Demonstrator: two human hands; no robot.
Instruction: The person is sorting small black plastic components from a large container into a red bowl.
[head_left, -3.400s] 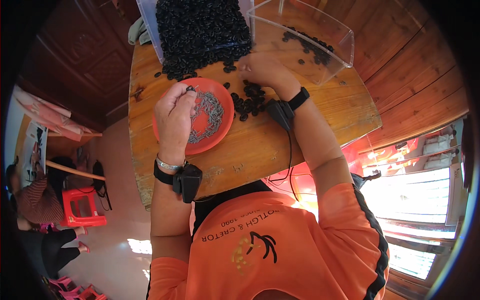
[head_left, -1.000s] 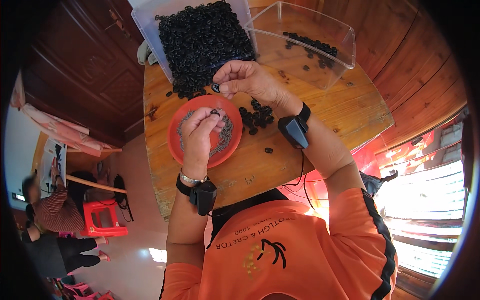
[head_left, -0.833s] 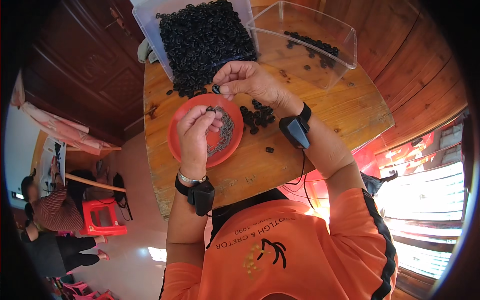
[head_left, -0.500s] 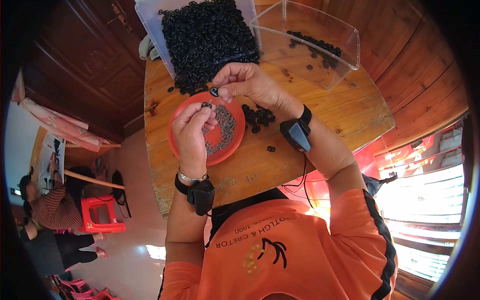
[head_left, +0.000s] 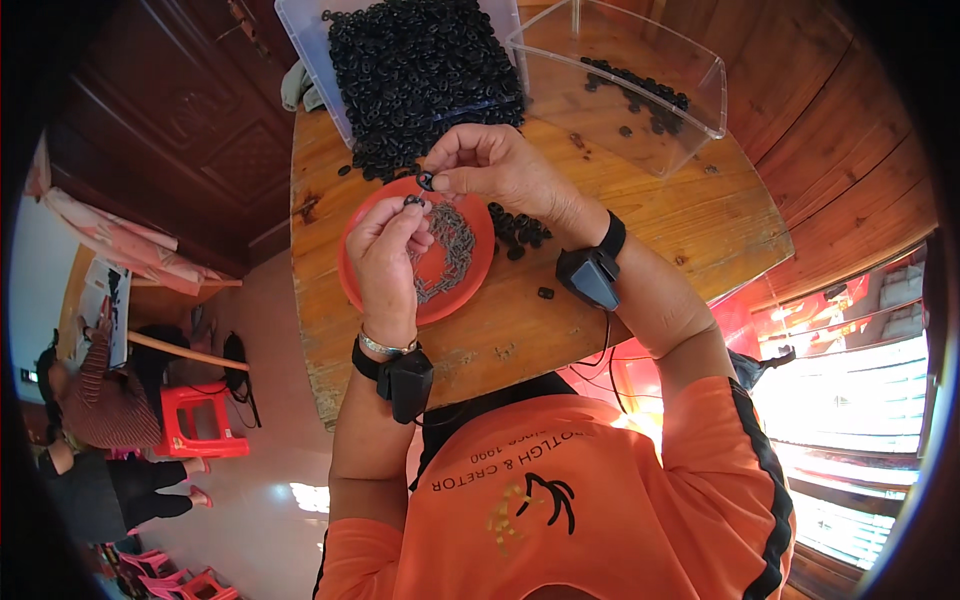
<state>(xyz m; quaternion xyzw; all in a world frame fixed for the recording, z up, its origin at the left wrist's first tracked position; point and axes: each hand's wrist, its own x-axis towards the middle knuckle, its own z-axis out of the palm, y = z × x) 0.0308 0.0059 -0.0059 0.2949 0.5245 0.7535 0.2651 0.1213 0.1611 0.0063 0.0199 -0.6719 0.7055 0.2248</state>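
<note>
Fingers (head_left: 382,212) of the left hand (head_left: 386,262) pinch a small black part (head_left: 414,201) above a red bowl (head_left: 485,255) of grey pins (head_left: 455,243) — the right hand (head_left: 505,175), close beside, pinches another black part (head_left: 426,181). Loose black parts (head_left: 518,230) lie on the table (head_left: 680,225) beside the bowl.

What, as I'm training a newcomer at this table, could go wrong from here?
The small black part in the left hand could slip into the gray pins in the orange bowl below. The right forearm might knock the lone black piece near it off the table. The cable hanging from its wrist device could snag.
</note>
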